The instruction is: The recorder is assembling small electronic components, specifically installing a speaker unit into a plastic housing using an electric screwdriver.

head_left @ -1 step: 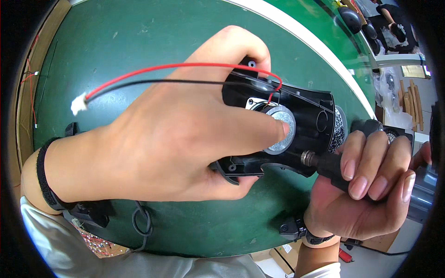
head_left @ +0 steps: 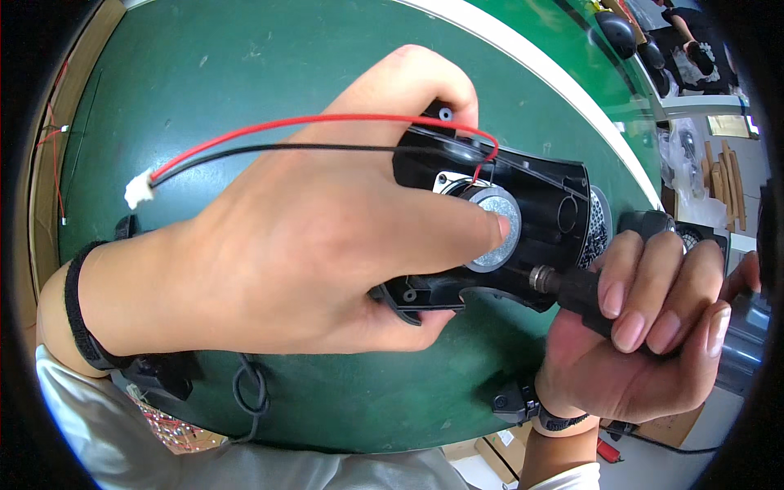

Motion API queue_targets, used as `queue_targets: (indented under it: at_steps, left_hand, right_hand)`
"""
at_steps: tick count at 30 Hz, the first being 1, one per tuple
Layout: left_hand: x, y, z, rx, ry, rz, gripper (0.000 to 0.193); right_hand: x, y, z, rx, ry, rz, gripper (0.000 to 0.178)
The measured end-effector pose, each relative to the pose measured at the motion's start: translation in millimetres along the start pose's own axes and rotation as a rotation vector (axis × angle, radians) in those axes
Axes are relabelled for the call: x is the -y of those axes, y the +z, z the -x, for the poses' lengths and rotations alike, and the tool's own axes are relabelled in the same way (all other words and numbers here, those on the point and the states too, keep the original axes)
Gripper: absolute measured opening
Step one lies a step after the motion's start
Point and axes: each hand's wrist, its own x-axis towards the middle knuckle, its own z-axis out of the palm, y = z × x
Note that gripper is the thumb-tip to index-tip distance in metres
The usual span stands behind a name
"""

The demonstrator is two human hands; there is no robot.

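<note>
My left hand [head_left: 310, 220] is closed round a black plastic housing [head_left: 535, 192], its fingers curled over the far and near edges. The thumb presses on the round silver magnet of a small speaker [head_left: 508, 208] set inside the housing. From the speaker, a red wire [head_left: 327, 118] and a black wire [head_left: 286, 148] arch back over the hand to a white connector [head_left: 140, 189]. At the right, my right hand [head_left: 645, 335] grips a black electric screwdriver [head_left: 578, 292]. Its metal collar points left, at the housing's near right part; whether the tip touches a screw is hidden.
Under my hands lies a green table mat [head_left: 245, 73] with a white curved edge [head_left: 523, 57]. A looped grey cable [head_left: 251, 392] hangs near the front edge. Wooden sticks [head_left: 727, 184] and clear plastic bags [head_left: 694, 163] lie at the right. Another person [head_left: 694, 49] is at the far right.
</note>
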Motion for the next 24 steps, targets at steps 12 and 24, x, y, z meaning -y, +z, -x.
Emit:
queue_targets:
  at_steps: [12, 24]
  left_hand:
    - [-24.2, -2.0, -5.4, 0.002, -0.170, 0.146, 0.053]
    - [-27.6, -10.1, -5.1, 0.098, -0.188, 0.151, 0.052]
  right_hand:
    - [-1.8, 1.1, -0.6, 0.056, -0.053, 0.119, 0.017]
    - [56.9, -25.2, -30.8, 0.073, -0.105, -0.046, 0.026]
